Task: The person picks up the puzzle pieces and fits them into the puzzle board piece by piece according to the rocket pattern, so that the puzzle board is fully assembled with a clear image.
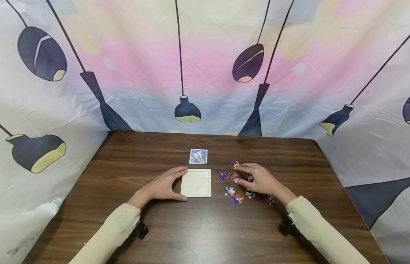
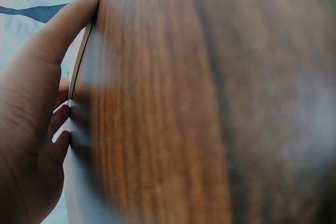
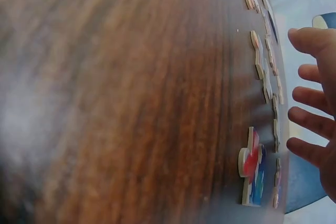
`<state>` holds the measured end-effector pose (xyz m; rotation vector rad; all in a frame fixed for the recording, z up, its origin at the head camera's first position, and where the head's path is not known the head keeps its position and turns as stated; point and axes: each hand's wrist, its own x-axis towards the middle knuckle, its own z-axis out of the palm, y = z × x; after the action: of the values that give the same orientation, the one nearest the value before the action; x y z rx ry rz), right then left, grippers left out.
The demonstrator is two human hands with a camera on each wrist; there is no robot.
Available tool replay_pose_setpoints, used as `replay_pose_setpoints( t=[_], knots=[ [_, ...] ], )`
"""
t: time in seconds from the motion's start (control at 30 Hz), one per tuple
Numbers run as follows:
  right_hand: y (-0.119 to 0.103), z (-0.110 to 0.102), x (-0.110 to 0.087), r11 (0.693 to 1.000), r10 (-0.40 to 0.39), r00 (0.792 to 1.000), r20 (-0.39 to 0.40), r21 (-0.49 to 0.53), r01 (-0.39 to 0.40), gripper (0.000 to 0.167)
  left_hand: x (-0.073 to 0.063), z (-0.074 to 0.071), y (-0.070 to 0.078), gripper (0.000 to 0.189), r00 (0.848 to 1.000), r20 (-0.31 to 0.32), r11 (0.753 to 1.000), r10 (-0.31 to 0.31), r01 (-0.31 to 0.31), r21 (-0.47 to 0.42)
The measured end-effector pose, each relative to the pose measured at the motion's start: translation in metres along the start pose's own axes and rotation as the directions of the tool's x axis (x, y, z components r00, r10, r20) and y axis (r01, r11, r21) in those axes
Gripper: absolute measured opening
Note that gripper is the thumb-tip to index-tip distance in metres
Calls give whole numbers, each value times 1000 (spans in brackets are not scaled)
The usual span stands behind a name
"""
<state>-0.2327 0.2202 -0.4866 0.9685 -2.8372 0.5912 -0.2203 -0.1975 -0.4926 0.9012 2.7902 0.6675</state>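
Wood-grain worktop (image 1: 201,227) below: square puzzle tray (image 1: 196,183) gripped at its left corners by the left hand (image 1: 159,186), fingers spread wide; across a narrow gap, jigsaw pieces (image 1: 235,176) are overhung by the right hand (image 1: 262,179), fingers parted, nothing held.

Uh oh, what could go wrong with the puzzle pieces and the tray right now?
The right hand spreads over several jigsaw pieces, so it might bump and scatter them. The red-and-blue jigsaw piece lies close to that wrist and could get brushed aside. The left hand touches the cream puzzle tray at its edge, so a push might make it slide.
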Motion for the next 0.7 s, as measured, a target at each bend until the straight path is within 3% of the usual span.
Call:
replay_pose_setpoints(
  t=[0.37,0.7],
  knots=[
    [-1,3,4,1000,-5,999,37,-2,5,47,0,0,-1,111,1000,1,999,-7,7,-36],
    [-3,4,8,999,-15,1000,23,-37,16,39,1,0,-1,110,1000,9,999,-9,9,-52]
  ],
)
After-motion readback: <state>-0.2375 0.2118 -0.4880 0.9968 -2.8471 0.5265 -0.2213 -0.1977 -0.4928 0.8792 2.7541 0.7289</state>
